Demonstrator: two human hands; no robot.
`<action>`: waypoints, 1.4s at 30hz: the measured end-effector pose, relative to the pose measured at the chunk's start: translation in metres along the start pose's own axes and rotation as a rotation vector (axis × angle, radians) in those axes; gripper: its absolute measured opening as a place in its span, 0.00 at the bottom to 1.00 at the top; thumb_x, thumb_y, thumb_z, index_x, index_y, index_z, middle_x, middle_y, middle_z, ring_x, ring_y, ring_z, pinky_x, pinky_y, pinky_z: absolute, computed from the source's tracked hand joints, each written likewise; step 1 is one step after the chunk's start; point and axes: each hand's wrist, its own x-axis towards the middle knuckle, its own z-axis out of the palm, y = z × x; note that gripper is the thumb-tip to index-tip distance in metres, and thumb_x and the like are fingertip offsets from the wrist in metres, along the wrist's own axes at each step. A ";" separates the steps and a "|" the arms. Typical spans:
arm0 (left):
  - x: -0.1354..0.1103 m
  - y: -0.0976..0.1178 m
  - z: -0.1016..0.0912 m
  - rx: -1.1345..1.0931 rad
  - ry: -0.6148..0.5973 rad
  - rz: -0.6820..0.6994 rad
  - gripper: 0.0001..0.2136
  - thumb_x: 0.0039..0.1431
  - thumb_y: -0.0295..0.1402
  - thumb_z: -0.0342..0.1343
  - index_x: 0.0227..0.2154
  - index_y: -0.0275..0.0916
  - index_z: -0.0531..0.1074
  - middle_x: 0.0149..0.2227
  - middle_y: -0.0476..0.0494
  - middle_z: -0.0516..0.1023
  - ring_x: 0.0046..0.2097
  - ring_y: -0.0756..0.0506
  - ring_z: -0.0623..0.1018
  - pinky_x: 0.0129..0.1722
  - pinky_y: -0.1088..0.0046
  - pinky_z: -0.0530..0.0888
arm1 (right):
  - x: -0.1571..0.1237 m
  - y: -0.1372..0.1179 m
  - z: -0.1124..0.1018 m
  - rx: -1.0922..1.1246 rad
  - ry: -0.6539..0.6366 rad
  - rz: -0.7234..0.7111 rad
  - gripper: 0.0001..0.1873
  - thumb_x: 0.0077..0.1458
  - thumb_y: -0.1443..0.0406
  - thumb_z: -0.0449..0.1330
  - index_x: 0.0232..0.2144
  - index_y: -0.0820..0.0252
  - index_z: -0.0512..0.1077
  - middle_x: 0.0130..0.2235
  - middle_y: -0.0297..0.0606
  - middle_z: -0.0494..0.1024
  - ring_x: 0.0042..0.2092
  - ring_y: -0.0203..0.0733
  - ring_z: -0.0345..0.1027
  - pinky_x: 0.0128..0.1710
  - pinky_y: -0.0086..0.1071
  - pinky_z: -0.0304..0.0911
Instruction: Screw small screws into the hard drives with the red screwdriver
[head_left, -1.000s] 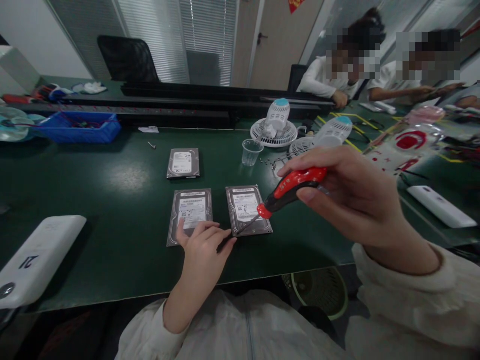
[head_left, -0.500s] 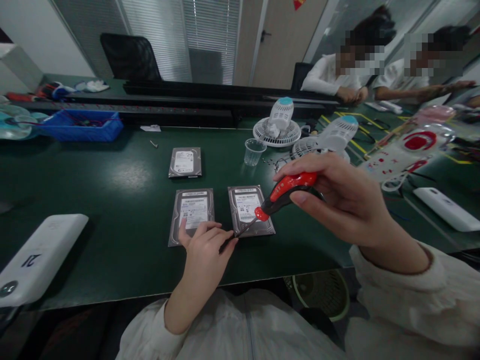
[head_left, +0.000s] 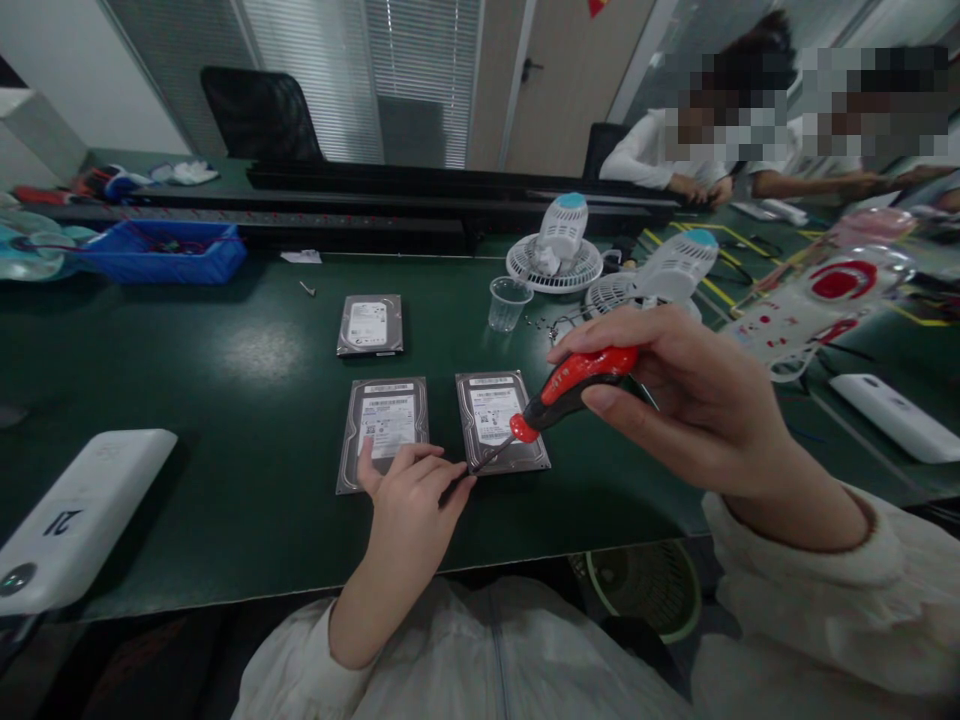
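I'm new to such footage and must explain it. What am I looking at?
No machine here: these are a person's bare hands, seen from a head-worn camera looking forward and down. The right hand holds a screwdriver, slanting down to the near-left corner of the right hard drive. The left hand is by that corner; whether it grips anything is unclear. It partly hides the left hard drive, and a third drive lies farther back on the green table.

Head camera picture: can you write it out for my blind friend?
The right hand holds a red and black screwdriver slanting down to the near left corner of a hard drive, the left hand by the tip. A second drive and a third drive lie on the green table.
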 end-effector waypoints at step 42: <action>0.002 0.004 -0.001 -0.006 0.053 0.117 0.07 0.68 0.24 0.64 0.34 0.41 0.83 0.32 0.50 0.87 0.43 0.38 0.85 0.74 0.37 0.39 | -0.003 -0.006 -0.003 0.002 0.116 0.033 0.16 0.62 0.71 0.68 0.52 0.58 0.78 0.48 0.43 0.82 0.49 0.42 0.80 0.46 0.33 0.78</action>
